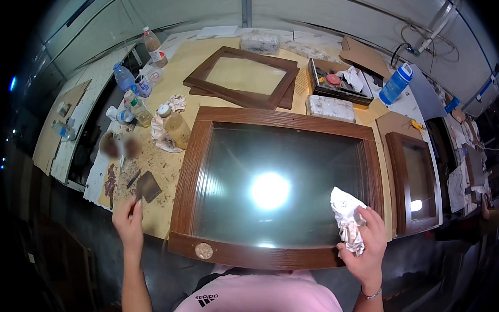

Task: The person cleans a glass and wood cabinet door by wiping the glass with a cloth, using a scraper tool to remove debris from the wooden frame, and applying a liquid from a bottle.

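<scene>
A brown wood-framed glass panel lies on the table right in front of me. My right hand is closed round a crumpled white cloth with brownish stains, over the panel's lower right corner. Off the panel's left side, my left hand has thumb and forefinger pinched at the near corner of a dark brown flat, squarish piece. What that piece is made of does not show. A round tan disc sits on the frame's lower left corner.
Two brown frames are stacked at the back. Left stand several bottles, including a jar of yellowish liquid, by crumbs and a dark stick. Right are an open box, a blue bottle and a smaller framed panel.
</scene>
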The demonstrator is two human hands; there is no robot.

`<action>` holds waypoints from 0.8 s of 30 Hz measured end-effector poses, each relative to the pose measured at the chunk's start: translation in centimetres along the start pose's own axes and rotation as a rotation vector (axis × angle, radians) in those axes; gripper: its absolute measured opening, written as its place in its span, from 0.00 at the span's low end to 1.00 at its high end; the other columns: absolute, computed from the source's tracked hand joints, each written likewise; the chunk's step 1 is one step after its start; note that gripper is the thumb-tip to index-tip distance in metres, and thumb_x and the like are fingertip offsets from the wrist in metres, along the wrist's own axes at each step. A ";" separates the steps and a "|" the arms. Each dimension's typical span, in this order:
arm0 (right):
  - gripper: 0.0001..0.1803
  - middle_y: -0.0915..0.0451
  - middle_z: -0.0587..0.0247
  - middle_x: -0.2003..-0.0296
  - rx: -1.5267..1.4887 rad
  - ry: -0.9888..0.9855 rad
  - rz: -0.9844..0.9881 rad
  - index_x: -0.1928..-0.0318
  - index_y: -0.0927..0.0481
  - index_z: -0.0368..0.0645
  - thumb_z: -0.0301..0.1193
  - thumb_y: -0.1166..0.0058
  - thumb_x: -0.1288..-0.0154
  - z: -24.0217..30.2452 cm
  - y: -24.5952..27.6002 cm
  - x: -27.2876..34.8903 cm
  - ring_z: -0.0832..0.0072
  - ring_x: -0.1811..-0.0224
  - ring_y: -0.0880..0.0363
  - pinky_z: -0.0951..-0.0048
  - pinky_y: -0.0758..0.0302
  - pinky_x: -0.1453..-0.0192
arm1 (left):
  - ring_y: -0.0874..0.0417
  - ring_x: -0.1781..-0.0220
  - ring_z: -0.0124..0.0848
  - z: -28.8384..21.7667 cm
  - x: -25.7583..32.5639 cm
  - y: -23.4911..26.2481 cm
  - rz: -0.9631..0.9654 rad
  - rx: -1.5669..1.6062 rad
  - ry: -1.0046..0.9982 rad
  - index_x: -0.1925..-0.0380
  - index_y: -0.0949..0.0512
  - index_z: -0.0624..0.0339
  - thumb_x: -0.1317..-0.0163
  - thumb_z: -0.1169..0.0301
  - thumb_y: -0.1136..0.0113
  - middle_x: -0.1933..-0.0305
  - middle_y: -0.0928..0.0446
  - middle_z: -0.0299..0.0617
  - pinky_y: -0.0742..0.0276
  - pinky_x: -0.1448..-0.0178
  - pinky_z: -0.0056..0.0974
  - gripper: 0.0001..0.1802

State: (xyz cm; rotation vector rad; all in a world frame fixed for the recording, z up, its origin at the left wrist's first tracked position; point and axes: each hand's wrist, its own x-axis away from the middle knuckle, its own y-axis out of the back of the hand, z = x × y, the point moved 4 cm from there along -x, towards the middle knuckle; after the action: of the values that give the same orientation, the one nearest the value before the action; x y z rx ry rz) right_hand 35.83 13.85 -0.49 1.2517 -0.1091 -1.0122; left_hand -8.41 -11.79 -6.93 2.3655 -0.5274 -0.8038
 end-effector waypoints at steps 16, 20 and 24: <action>0.18 0.23 0.52 0.69 -0.137 -0.048 -0.057 0.62 0.20 0.38 0.32 0.32 0.54 -2.4 -1.0 1.6 0.49 0.67 0.24 0.55 0.26 0.60 | 0.16 0.62 0.53 -15.2 -10.7 -16.8 0.254 -0.241 -0.483 0.65 0.17 0.66 0.46 0.76 0.37 0.65 0.18 0.53 0.20 0.56 0.51 0.08; 0.18 0.24 0.52 0.70 -0.126 -0.065 -0.021 0.64 0.20 0.37 0.33 0.32 0.54 -2.6 -1.0 1.5 0.50 0.68 0.25 0.54 0.27 0.60 | 0.16 0.63 0.53 -15.6 -10.4 -17.5 0.275 -0.158 -0.496 0.65 0.18 0.67 0.46 0.77 0.37 0.67 0.18 0.54 0.20 0.56 0.52 0.08; 0.18 0.24 0.53 0.71 -0.146 -0.053 -0.024 0.65 0.20 0.38 0.33 0.32 0.55 -2.5 -0.9 1.4 0.49 0.69 0.25 0.54 0.27 0.60 | 0.16 0.64 0.53 -14.3 -10.8 -17.1 0.242 -0.172 -0.407 0.65 0.18 0.68 0.46 0.77 0.38 0.67 0.18 0.54 0.21 0.56 0.52 0.08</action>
State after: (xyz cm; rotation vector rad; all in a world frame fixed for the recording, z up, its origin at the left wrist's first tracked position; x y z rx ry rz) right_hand 37.54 14.78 -2.75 1.0959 -0.0604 -1.0558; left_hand -4.12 12.48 -3.92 1.9395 -0.8548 -1.1702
